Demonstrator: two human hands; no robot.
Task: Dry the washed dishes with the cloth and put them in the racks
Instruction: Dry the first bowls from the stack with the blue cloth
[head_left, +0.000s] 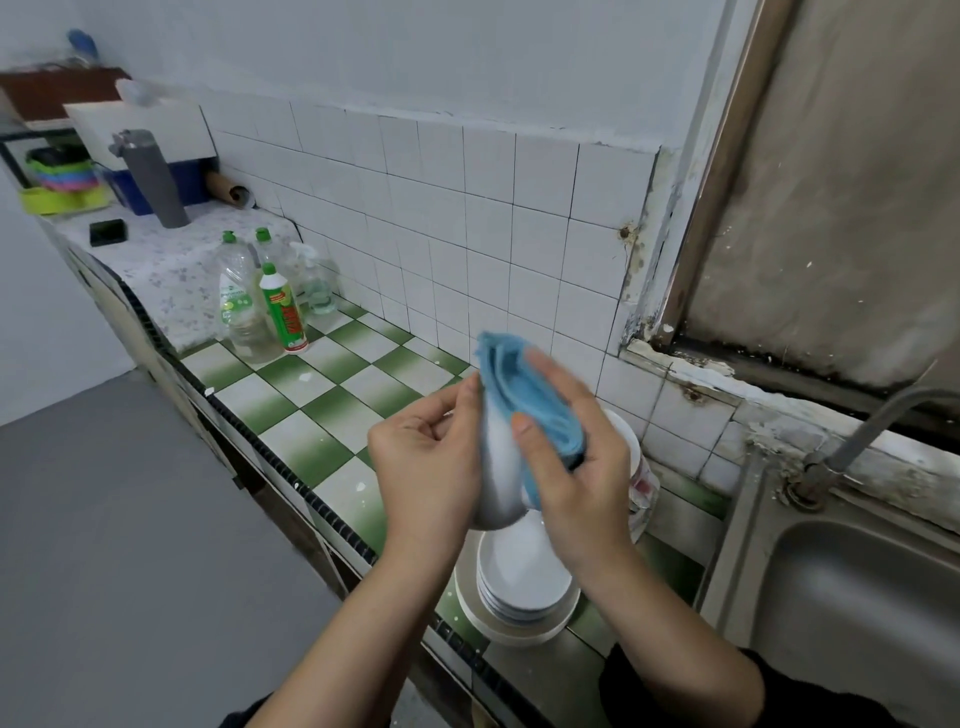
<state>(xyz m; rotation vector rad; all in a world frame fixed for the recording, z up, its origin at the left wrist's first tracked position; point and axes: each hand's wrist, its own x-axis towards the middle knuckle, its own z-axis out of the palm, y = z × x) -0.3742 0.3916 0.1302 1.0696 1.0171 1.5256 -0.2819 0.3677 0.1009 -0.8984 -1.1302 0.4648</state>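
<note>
A white dish (500, 467) is held on edge over the counter, gripped along its left rim by my left hand (428, 457). My right hand (576, 462) holds a blue cloth (524, 395) bunched against the dish's right face, thumb on the near side. Below my hands, a stack of white plates (519, 577) sits on the green-and-white checked counter (322, 395). More white dishes (631, 457) stand behind my right hand, partly hidden.
A steel sink (857, 597) with a tap (883, 415) lies at the right. Detergent bottles (270, 306) stand at the counter's back left. Farther left are a grey bottle (153, 176), a black object (106, 231) and stacked coloured bowls (65, 176).
</note>
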